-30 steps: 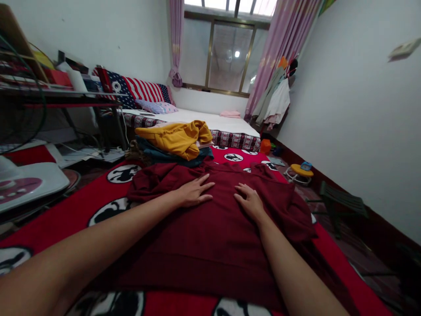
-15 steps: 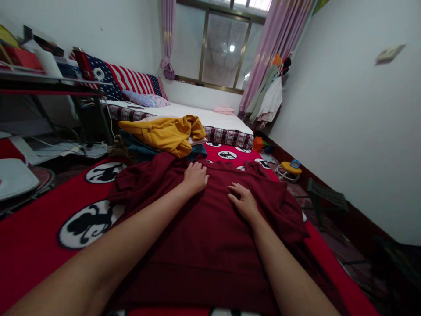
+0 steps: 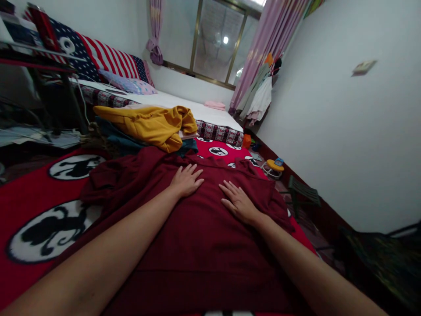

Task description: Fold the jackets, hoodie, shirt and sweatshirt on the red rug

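Head camera is showing a rumpled mustard-yellow garment lying on darker teal clothes just beyond the dark maroon knit garment, which is lying spread on a red blanket with black-and-white round motifs, its long axis running away from the person toward a low white mattress. Left hand and right hand are pressing flat on it, fingers spread. No writing is legible.

Matt, fine-ribbed cloth: maroon garment
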`<move>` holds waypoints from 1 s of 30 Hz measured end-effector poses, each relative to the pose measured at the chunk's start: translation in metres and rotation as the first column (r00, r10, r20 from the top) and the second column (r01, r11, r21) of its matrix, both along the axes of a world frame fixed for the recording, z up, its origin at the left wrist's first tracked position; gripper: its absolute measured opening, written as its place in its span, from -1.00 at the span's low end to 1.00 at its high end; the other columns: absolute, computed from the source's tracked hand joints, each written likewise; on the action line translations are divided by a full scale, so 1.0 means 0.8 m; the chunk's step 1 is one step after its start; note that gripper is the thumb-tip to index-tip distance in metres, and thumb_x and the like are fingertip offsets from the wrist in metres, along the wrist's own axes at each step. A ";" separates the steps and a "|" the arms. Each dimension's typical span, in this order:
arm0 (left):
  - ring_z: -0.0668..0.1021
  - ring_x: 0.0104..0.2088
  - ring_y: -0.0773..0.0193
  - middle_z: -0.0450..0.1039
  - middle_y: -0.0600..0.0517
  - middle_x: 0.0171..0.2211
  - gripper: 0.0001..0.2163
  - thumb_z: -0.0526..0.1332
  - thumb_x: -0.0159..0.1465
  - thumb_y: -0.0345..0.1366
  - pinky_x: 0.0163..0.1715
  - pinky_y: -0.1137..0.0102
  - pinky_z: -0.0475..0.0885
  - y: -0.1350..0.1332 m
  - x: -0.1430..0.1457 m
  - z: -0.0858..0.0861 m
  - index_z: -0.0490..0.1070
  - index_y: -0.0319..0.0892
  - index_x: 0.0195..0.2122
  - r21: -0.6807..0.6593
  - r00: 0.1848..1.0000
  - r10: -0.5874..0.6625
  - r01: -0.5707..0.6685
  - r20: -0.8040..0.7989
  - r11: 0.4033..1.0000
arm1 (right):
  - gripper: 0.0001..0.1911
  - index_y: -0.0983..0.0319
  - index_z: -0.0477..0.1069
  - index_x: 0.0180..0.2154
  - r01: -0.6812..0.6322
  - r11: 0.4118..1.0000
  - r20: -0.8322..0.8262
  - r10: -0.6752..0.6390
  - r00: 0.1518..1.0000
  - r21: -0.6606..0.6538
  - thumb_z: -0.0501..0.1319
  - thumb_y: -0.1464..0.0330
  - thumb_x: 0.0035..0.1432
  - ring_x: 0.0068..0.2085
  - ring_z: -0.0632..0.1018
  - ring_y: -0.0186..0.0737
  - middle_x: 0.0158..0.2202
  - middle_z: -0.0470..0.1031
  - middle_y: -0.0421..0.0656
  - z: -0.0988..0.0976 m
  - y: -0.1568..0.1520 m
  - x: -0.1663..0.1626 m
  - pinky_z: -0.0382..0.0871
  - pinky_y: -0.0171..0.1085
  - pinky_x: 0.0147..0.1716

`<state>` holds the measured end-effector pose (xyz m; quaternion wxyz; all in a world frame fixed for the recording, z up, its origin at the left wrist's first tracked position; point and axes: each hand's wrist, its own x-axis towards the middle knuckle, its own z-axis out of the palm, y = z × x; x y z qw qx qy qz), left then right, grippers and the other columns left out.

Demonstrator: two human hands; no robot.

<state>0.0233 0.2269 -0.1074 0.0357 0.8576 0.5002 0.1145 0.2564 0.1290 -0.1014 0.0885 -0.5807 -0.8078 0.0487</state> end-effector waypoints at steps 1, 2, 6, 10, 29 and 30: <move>0.02 0.37 0.06 -0.07 -0.06 0.38 -0.46 -0.14 0.39 0.01 0.30 0.01 -0.08 0.000 0.000 0.000 0.11 -0.06 0.33 -0.001 1.000 0.000 0.000 0.003 1.000 | -0.43 0.04 0.03 0.32 -0.044 0.999 0.035 0.044 0.998 0.002 -0.05 0.11 0.34 0.39 -0.02 -0.10 0.40 -0.06 -0.15 0.002 -0.002 0.020 -0.11 0.13 0.30; 0.02 0.37 0.06 -0.07 -0.06 0.38 -0.46 -0.14 0.39 0.01 0.30 0.01 -0.08 -0.001 0.000 -0.001 0.10 -0.06 0.33 -0.001 1.000 0.000 0.000 0.005 1.000 | -0.45 0.03 0.05 0.32 -0.056 0.998 0.073 0.054 0.996 0.017 -0.06 0.10 0.35 0.39 -0.01 -0.12 0.40 -0.04 -0.16 0.004 -0.002 0.042 -0.12 0.12 0.30; 0.02 0.37 0.04 -0.07 -0.07 0.38 -0.46 -0.14 0.39 0.01 0.30 0.00 -0.09 -0.001 0.002 -0.002 0.10 -0.07 0.33 0.008 1.000 0.005 -0.005 0.010 1.000 | -0.50 0.14 0.23 0.24 0.159 0.974 0.203 -0.191 0.960 0.163 -0.04 0.16 0.35 0.32 0.18 -0.03 0.31 0.19 -0.06 0.016 0.012 0.115 0.01 0.12 0.26; 0.04 0.37 0.03 -0.05 -0.07 0.38 -0.47 -0.12 0.39 0.00 0.29 0.00 -0.08 -0.002 0.002 -0.003 0.12 -0.07 0.33 0.025 1.000 0.012 -0.013 0.017 1.000 | -0.67 0.17 0.54 -0.09 0.331 0.901 0.203 -0.392 0.897 0.280 0.04 0.33 0.28 0.07 0.48 -0.06 0.05 0.50 -0.07 0.033 0.051 0.112 0.31 -0.11 0.07; 0.01 0.37 0.04 -0.07 -0.04 0.38 -0.45 -0.12 0.36 0.03 0.30 -0.02 -0.10 0.003 0.004 -0.004 0.11 -0.02 0.33 0.004 0.999 0.017 -0.017 0.042 1.000 | -0.63 0.20 0.42 0.02 0.672 0.696 -0.089 -0.675 0.733 0.255 0.18 0.39 0.14 -0.01 0.52 0.01 0.07 0.39 0.06 0.023 0.136 0.006 0.41 -0.10 -0.09; 0.01 0.37 0.04 -0.07 -0.04 0.38 -0.45 -0.12 0.36 0.04 0.30 -0.02 -0.10 0.002 0.004 -0.004 0.11 -0.02 0.32 0.001 0.999 0.016 -0.016 0.042 1.000 | -0.57 0.20 0.37 0.08 0.625 0.721 -0.096 -0.629 0.772 0.299 0.18 0.40 0.14 0.05 0.48 0.03 0.14 0.32 0.08 0.022 0.130 -0.006 0.39 -0.08 -0.05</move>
